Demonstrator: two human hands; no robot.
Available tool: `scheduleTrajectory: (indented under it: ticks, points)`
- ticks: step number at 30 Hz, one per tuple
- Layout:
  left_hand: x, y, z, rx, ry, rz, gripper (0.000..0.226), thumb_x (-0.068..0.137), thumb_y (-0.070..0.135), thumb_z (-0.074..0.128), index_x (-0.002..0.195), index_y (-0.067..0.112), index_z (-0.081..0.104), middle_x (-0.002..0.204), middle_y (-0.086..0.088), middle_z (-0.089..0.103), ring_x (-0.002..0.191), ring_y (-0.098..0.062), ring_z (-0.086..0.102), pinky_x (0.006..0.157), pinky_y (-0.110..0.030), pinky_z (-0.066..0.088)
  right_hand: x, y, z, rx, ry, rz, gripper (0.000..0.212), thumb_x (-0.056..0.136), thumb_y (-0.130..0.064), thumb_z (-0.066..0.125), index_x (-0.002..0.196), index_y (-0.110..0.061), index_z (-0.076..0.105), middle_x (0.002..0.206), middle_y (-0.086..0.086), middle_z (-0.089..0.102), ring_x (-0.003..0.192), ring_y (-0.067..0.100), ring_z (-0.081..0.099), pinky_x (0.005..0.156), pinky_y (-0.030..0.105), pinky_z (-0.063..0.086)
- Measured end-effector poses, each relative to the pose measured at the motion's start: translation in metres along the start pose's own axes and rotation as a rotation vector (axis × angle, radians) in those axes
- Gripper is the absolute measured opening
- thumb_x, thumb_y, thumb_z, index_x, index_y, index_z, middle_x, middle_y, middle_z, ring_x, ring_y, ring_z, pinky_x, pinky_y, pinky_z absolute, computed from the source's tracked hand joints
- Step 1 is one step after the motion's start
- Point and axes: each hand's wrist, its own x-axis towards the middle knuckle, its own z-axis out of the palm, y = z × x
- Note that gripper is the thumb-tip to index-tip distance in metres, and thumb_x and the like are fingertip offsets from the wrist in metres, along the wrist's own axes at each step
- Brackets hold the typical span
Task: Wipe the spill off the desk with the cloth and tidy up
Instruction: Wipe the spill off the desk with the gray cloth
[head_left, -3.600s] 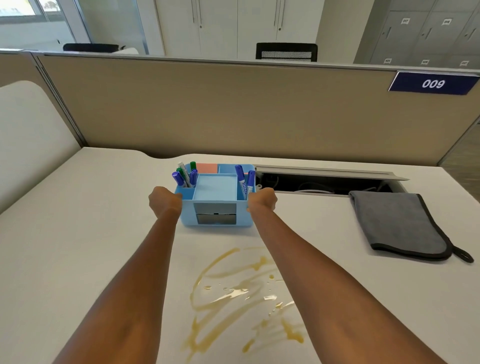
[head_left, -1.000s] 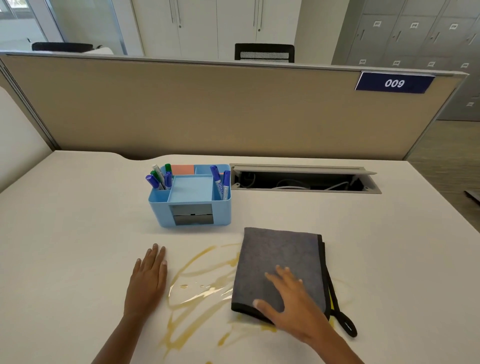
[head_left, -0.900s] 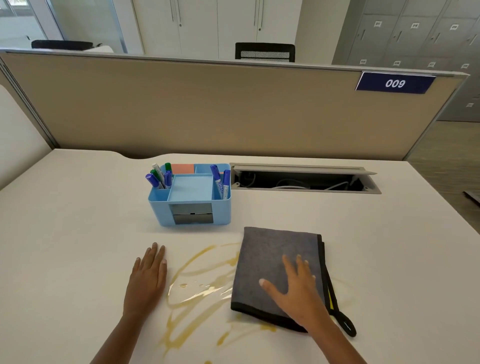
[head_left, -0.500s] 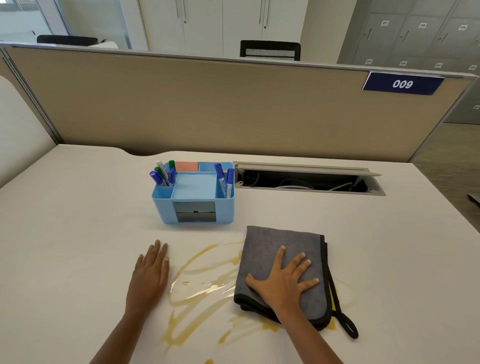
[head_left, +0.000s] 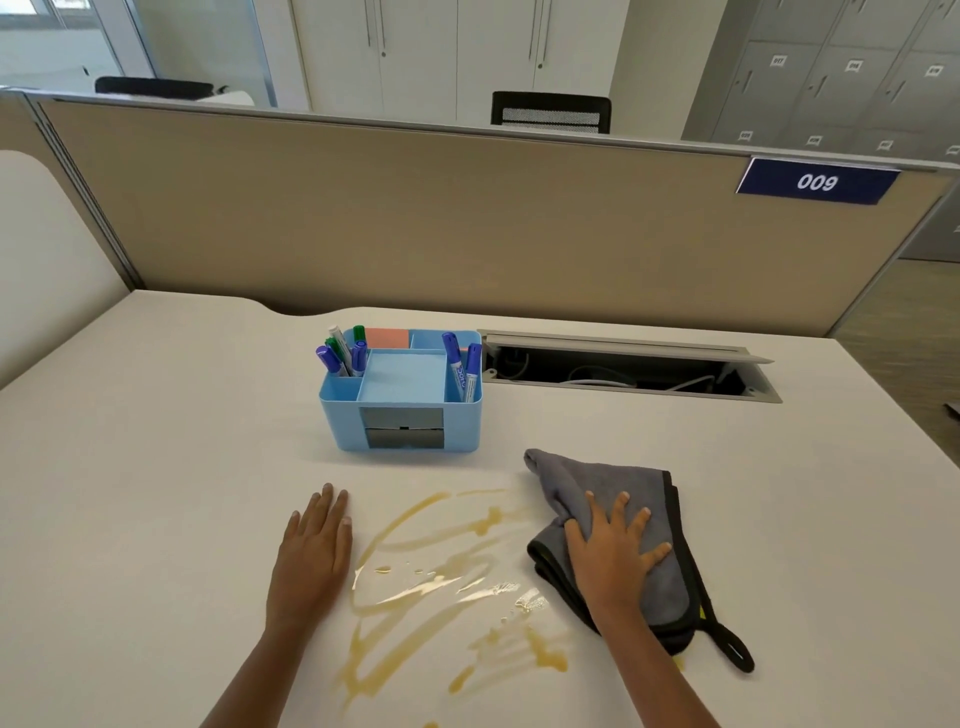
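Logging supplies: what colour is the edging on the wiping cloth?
Black, trimming the grey microfibre cloth, with a black hanging loop; it shows best in the head view.

Right hand (head_left: 613, 558) on cloth (head_left: 597, 483) — beside spill (head_left: 441, 566)

Bare surface (head_left: 156, 467) lies open left of the left hand (head_left: 311, 551) and right of the cloth (head_left: 623, 499). The desk organizer (head_left: 400, 400) and open cable tray (head_left: 623, 366) block the far side; the spill (head_left: 441, 577) fills the gap between the hands.
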Motion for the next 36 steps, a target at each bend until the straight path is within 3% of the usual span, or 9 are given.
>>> scheduleTrajectory:
  ticks: [3,6,9,17,24,27,31,33,36]
  points:
    - [0.0,0.001,0.001,0.014,0.005,0.001,0.084,0.074,0.05,-0.007,0.142,0.014,0.028,0.153,-0.006,0.024,0.143,-0.021,0.02,0.117,-0.035,0.01,-0.006,-0.028,0.001,0.004,-0.026,-0.056,0.052,0.094,-0.044,0.029,0.142,-0.026,0.028,0.154,0.01,0.021,0.14,0.039,0.015,0.105,0.067,0.015]
    - [0.0,0.002,0.001,0.024,0.004,0.003,0.084,0.074,0.05,-0.007,0.142,0.014,0.027,0.153,-0.006,0.023,0.143,-0.021,0.02,0.117,-0.035,0.011,-0.023,-0.065,0.011,-0.065,-0.004,-0.251,0.054,0.074,-0.047,0.033,0.104,-0.022,0.07,0.112,0.012,0.069,0.101,0.041,0.063,0.072,0.07,0.046]
    - [0.0,0.001,0.001,0.017,0.003,0.002,0.084,0.074,0.05,-0.006,0.142,0.014,0.027,0.153,-0.005,0.023,0.143,-0.02,0.02,0.117,-0.035,0.011,-0.028,-0.081,0.022,-0.045,-0.064,-0.335,0.056,0.067,-0.05,0.03,0.093,-0.025,0.074,0.099,0.006,0.074,0.09,0.035,0.069,0.065,0.066,0.048]
    - [0.0,-0.001,0.0,-0.016,-0.001,0.009,0.083,0.074,0.05,-0.005,0.142,0.015,0.027,0.153,-0.004,0.023,0.143,-0.018,0.019,0.118,-0.034,0.01,0.032,0.005,-0.006,-0.067,0.027,-0.144,0.056,0.093,-0.048,0.034,0.144,-0.028,0.021,0.156,-0.003,0.013,0.143,0.026,0.011,0.105,0.067,0.015]
    - [-0.002,0.002,-0.001,0.002,-0.003,0.006,0.063,0.085,0.035,0.01,0.142,0.014,0.026,0.153,-0.005,0.022,0.143,-0.02,0.018,0.118,-0.035,0.01,-0.013,0.095,-0.014,0.052,0.123,0.051,0.063,0.091,-0.039,0.047,0.144,-0.015,0.022,0.15,0.011,0.032,0.14,0.033,0.022,0.106,0.065,0.02]
    - [-0.002,0.002,0.0,0.021,0.017,0.013,0.07,0.082,0.041,0.004,0.141,0.013,0.028,0.153,-0.007,0.025,0.143,-0.021,0.02,0.117,-0.036,0.012,-0.045,0.078,0.009,0.035,0.16,-0.127,0.058,0.078,-0.043,0.045,0.133,-0.025,0.038,0.146,0.002,0.038,0.126,0.037,0.042,0.083,0.073,0.037]
    - [-0.003,0.004,-0.001,0.0,0.02,0.004,0.067,0.084,0.038,0.007,0.141,0.013,0.029,0.152,-0.007,0.025,0.142,-0.021,0.021,0.117,-0.035,0.012,-0.073,0.025,0.048,-0.021,0.229,-0.35,0.064,0.061,-0.052,0.036,0.122,-0.031,0.037,0.155,-0.015,-0.009,0.143,0.023,-0.001,0.101,0.064,0.012]
    - [-0.004,0.005,-0.002,-0.027,0.013,-0.006,0.058,0.088,0.033,0.014,0.141,0.013,0.029,0.152,-0.006,0.025,0.142,-0.021,0.021,0.117,-0.035,0.012,-0.075,-0.002,0.051,-0.076,0.3,-0.425,0.05,0.078,-0.055,0.029,0.113,-0.027,0.052,0.151,-0.005,0.023,0.136,0.031,0.018,0.105,0.058,0.0]
    - [-0.008,0.002,-0.002,-0.056,0.007,-0.012,0.045,0.097,0.023,0.023,0.141,0.014,0.028,0.153,-0.005,0.024,0.143,-0.019,0.02,0.118,-0.035,0.013,-0.055,-0.018,0.035,-0.114,0.199,-0.38,0.056,0.081,-0.054,0.026,0.099,-0.026,0.071,0.113,-0.001,0.069,0.104,0.037,0.06,0.087,0.065,0.032]
